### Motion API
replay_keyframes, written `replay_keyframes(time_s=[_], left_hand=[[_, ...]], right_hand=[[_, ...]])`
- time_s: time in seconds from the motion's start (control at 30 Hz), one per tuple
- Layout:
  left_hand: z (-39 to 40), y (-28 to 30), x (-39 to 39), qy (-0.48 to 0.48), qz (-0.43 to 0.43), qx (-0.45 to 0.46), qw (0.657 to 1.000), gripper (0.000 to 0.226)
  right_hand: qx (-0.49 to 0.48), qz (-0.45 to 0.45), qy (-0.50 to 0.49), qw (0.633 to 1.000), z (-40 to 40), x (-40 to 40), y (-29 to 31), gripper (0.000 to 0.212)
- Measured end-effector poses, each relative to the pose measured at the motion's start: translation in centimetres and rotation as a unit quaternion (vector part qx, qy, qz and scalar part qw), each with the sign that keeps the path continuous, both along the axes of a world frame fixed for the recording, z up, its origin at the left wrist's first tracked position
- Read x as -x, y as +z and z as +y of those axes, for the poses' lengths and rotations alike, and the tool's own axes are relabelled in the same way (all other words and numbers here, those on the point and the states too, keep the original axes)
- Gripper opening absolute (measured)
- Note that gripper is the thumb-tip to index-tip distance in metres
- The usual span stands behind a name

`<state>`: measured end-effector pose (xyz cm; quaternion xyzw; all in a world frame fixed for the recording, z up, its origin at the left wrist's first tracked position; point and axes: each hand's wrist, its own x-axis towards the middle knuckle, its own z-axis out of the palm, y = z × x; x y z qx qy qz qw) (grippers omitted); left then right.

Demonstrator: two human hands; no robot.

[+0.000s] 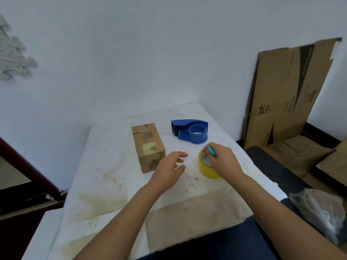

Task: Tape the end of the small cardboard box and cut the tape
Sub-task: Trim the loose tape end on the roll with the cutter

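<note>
**Workstation Status: Box, Tape Roll and Cutter**

White wall fills the upper half of our view; below it we see a table (112, 184) covered with a stained white cloth. Flattened cardboard sheets (285, 91) lean against the wall to the right, and a crumpled clear plastic bag (323, 212) lies at the lower right.

1. Small cardboard box (148, 147). We find it lying on the cloth left of centre, long axis running away from us, printed lettering on its top and near end. A pale label patch sits on the top face near the front edge.

2. Blue tape dispenser (191, 131). It rests on the cloth behind and to the right of the box, well apart from it, with its toothed end pointing left.

3. Yellow tape roll (205, 170). It lies flat on the cloth to the right of the box, in front of the dispenser.

4. Right hand (223, 160). We see it resting over the top of the roll, fingers curled around a small teal cutter (212, 152). The cutter's tip points toward the roll's core; whether it touches the tape we cannot tell.

5. Left hand (169, 169). It hovers just beside the near right corner of the box, between box and roll. Its fingers are spread loosely and grasp nothing. Contact with the box cannot be confirmed from this angle.
</note>
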<state>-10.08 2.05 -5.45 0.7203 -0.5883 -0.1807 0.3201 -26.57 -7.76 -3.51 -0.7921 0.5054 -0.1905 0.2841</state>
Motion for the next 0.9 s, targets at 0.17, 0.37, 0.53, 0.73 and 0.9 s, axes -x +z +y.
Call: replay_keyframes(time_s=[0.17, 0.37, 0.53, 0.73, 0.9], left_hand=[[-1.9, -1.4, 1.2, -0.011, 0.044, -0.114, 0.992, 0.053], [-1.1, -0.8, 1.1, -0.002, -0.069, -0.014, 0.998, 0.041], [1.5, 1.3, -3.1, 0.102, -0.275, 0.185, 0.938, 0.032], [2.6, -2.0, -7.5, 0.076, -0.256, 0.089, 0.960, 0.057], [1.9, -2.3, -8.0, 0.069, -0.288, 0.065, 0.953, 0.067]], right_hand=[[0.024, 0.001, 0.016, 1.000, 1.1, 0.9, -0.8, 0.018], [0.034, -0.006, 0.025, 0.999, 1.6, 1.1, -0.7, 0.020], [0.050, -0.015, 0.020, 0.998, 1.9, 0.4, -0.5, 0.020], [0.076, -0.032, 0.014, 0.996, 2.3, -0.4, -0.5, 0.022], [0.068, -0.031, 0.011, 0.997, 2.4, -0.7, -0.7, 0.022]])
